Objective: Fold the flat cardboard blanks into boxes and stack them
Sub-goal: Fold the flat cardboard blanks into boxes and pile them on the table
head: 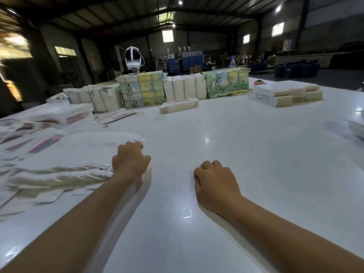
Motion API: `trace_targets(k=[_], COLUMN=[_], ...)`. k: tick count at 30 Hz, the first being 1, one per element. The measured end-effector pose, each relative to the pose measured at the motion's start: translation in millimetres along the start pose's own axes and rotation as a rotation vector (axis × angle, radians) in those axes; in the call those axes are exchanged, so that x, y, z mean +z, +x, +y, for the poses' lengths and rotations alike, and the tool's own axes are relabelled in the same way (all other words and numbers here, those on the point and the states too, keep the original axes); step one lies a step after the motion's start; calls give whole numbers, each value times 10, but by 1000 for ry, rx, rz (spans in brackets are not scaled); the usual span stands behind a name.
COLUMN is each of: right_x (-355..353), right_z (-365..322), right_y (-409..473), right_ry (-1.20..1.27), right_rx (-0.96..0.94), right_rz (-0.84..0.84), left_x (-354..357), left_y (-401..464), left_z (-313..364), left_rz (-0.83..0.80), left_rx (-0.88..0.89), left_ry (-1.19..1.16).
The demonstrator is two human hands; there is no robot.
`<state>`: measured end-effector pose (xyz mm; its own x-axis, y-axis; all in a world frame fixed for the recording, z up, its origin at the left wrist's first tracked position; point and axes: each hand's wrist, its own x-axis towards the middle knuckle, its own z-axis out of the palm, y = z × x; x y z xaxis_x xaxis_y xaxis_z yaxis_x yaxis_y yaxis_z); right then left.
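Flat white blanks point(59, 146) with pink print, blurred, fan out left of the hands, long axis unclear. Left hand point(131, 161) curled at the pile's right edge, grip unclear. Right hand point(215, 182) loosely fisted, empty, on the worktop point(256, 154).

both forearms reach forward from the bottom corners of the view, bare to the edge of the frame, and angle in toward each other. the left hand point(131, 161) is further out than the right, back of the hand up, its fingers curled under in a loose fist so the knuckles lead; whether that grip holds anything cannot be told, as the fingertips are hidden. the left forearm is blurred along its inner edge. the right hand point(215, 183) sits nearer the body, also back up, fingers bent down and tucked, thumb lying along the inner side. the two hands are apart, not touching each other.
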<state>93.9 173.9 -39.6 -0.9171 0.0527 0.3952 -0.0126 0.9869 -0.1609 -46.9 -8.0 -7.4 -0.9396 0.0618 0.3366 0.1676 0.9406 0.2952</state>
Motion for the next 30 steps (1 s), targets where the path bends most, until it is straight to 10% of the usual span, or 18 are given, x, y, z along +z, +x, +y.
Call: trace_targets(k=[10, 16, 23, 30], right_x=[25, 11, 22, -265], right_z=[11, 4, 20, 228], right_y=[12, 23, 53, 164], right_ry=[22, 24, 49, 1367], right_rx=[2, 15, 28, 748], right_rz=[-16, -27, -59, 126], left_x=[-165, 18, -62, -39], left_y=[561, 504, 251, -371], left_z=[-358, -190, -27, 509], left_rz=[-230, 19, -309, -530], left_rx=[-486, -185, -82, 215], left_ry=[217, 344, -151, -365])
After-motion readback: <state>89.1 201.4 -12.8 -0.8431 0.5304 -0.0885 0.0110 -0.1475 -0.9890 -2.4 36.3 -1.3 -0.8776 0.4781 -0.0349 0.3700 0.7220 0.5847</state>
